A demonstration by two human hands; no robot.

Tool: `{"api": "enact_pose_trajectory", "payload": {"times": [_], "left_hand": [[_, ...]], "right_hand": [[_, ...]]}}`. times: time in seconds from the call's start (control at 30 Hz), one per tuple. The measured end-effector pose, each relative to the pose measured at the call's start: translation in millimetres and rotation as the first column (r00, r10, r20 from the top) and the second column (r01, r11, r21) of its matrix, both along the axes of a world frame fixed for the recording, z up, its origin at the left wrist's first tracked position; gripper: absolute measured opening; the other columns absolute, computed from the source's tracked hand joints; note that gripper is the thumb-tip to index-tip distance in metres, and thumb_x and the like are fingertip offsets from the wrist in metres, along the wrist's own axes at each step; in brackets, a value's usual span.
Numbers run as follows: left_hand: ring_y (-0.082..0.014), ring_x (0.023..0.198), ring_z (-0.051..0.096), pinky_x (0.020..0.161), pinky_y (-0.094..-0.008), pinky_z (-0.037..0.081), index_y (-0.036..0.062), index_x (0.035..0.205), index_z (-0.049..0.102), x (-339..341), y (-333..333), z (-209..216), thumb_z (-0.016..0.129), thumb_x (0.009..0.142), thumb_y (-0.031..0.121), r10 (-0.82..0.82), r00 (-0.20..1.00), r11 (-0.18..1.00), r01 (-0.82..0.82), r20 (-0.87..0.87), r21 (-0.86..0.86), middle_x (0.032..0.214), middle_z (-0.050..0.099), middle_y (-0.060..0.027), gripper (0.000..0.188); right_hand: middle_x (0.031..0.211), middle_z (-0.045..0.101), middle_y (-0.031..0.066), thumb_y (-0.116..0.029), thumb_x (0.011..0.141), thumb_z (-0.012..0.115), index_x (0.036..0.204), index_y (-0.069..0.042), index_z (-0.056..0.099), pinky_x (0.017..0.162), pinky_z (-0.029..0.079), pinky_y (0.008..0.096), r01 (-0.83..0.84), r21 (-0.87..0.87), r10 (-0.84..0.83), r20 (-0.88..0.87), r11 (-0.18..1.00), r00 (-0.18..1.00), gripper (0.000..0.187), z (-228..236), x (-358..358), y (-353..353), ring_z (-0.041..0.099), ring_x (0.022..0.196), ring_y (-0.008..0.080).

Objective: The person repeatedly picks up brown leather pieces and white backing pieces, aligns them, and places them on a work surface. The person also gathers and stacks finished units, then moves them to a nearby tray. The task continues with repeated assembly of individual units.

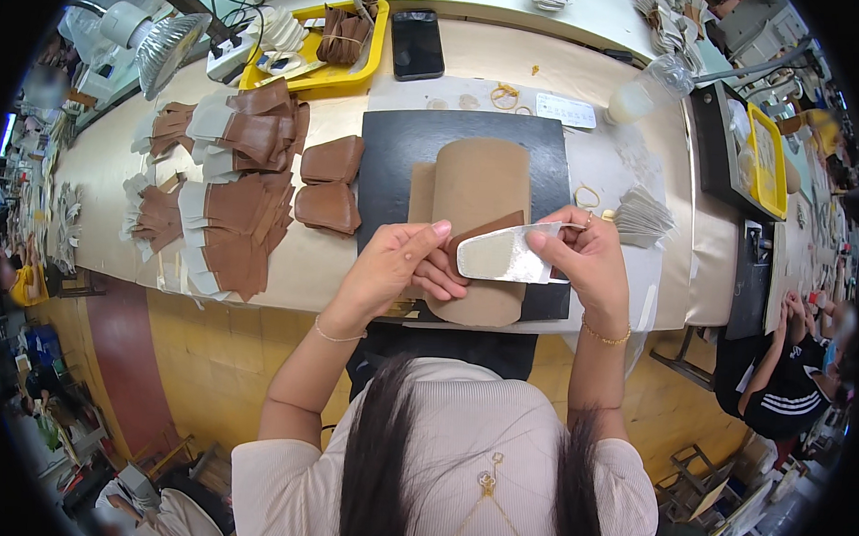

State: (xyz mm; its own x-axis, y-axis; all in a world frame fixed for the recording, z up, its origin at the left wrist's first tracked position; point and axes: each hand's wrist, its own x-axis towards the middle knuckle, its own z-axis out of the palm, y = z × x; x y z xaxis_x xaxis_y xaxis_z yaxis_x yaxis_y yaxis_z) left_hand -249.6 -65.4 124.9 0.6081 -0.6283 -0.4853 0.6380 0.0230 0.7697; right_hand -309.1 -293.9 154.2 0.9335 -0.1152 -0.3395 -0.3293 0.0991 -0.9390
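Silver strip [505, 257] (possibly backing) pinched between both hands.

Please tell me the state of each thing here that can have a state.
Left hand: holding the brown piece.
Right hand: gripping the piece's backing.
Brown piece: backing partly peeled.
Phone: screen dark, flat.
Bottle: lying on its side.
Yellow tray: holding brown pieces.
Lamp: cannot tell if lit.
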Motion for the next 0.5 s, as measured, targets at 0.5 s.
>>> {"api": "enact_pose_trajectory", "payload": {"times": [0.5], "left_hand": [[-0.0212, 0.066, 0.070, 0.055, -0.0239, 0.056, -0.0067, 0.091, 0.061, 1.7, 0.6, 0.7, 0.051, 0.097, 0.033, -0.009, 0.999, 1.000, 0.009, -0.047, 0.008, 0.078, 0.067, -0.0180, 0.042]], "right_hand": [[0.069, 0.061, -0.0006, -0.010, 0.082, 0.070, 0.085, -0.002, 0.062, 0.046, 0.038, 0.0163, -0.083, -0.019, 0.083, -0.043, 0.996, 0.996, 0.012, -5.3, 12.4, 1.2, 0.052, 0.055, 0.0017]]}}
